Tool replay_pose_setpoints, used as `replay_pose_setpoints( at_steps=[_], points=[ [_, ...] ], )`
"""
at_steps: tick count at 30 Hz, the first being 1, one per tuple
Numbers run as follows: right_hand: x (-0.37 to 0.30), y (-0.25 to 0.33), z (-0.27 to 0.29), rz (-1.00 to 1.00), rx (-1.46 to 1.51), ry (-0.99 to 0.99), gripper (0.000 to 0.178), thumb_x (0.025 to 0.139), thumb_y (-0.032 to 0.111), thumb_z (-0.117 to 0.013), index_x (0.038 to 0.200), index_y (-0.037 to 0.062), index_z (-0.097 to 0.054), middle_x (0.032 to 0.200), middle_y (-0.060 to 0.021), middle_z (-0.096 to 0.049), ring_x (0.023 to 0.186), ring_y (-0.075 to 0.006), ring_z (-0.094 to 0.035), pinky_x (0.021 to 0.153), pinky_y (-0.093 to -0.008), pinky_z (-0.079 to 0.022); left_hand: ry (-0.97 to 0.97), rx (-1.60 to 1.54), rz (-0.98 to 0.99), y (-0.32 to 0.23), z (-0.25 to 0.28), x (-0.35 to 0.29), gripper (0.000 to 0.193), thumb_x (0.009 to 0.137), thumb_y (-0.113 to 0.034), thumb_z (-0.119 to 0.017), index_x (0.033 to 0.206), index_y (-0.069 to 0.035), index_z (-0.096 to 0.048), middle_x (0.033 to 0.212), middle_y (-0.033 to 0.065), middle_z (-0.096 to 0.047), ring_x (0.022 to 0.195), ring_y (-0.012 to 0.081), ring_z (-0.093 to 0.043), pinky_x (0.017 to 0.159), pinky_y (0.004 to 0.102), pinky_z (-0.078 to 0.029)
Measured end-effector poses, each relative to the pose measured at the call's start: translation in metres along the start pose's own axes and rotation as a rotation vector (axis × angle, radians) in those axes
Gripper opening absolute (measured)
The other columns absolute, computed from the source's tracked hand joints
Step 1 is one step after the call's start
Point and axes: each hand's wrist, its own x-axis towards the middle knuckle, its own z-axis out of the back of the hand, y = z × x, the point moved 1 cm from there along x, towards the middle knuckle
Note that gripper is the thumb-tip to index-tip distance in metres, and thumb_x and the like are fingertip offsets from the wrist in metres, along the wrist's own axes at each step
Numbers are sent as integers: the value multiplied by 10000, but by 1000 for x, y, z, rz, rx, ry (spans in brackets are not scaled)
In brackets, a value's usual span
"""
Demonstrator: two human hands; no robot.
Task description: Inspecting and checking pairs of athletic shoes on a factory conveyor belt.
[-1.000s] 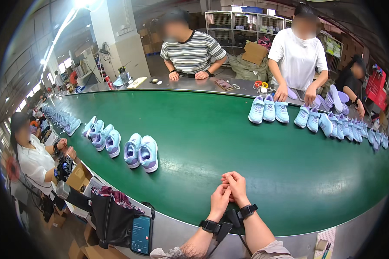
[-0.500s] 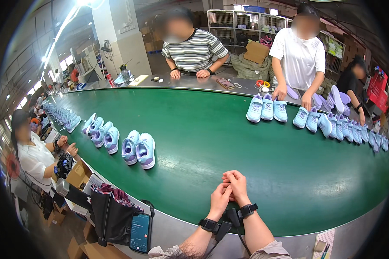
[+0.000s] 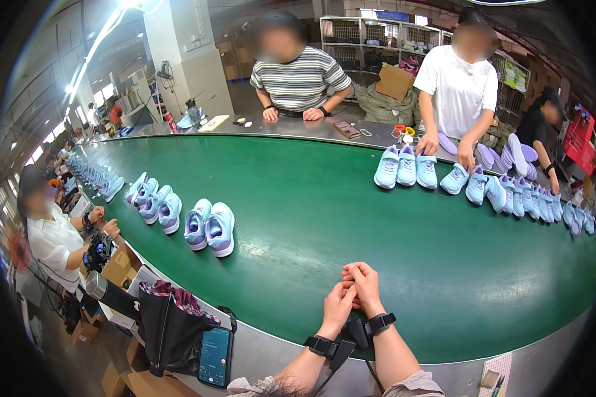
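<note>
Over the near part of the green belt, my left hand (image 3: pixel 338 306) and my right hand (image 3: pixel 365 286) rest against each other with curled fingers. Both are closed, and no object shows in them. Each wrist wears a black strap with a small dark device. The closest goods are a pair of light blue and lilac sneakers (image 3: pixel 219 229), apart from my hands to the left. Behind that pair stand more sneakers (image 3: pixel 169 213) in a line. Across the belt, a co-worker in a white shirt has both hands on sneakers (image 3: pixel 426 172) at the far edge.
A black bag (image 3: pixel 172 331) and a phone (image 3: pixel 214 356) sit at the near left edge. Scissors (image 3: pixel 398 130) and lilac insoles (image 3: pixel 448 144) lie on the far metal ledge. Other people stand around the belt (image 3: pixel 291 192); more sneakers (image 3: pixel 536 198) line its far right.
Sneakers on both sides of the belt have shifted slightly left. The white-shirted co-worker's right-hand sneaker now sits closer to the group of three. My hands have stayed together.
</note>
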Motion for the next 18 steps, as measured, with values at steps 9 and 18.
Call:
replay_pose_setpoints(
  at_steps=[9, 18],
  points=[
    [0, 0, 0, 5, 28, 7, 200, 920, 196, -572, 918, 3, -626, 848, -91, -642, 704, -123, -598, 610, -257, -524, -23, 15, 11, -3, -1, -1, 268, 967, -222, -509, 1041, 28, -570, 860, 86, -654, 687, 123, -644, 607, 245, -531],
    [-4, 10, 1, 3, 64, -27, 201, 929, 188, -569, 1035, 19, -584, 867, -111, -650, 711, -120, -600, 577, -238, -503, 15, 5, 78, -2, 2, 0, 340, 998, -297, -423, 1077, -1, -570, 933, 84, -639, 761, 146, -652, 656, 263, -534]
  ],
)
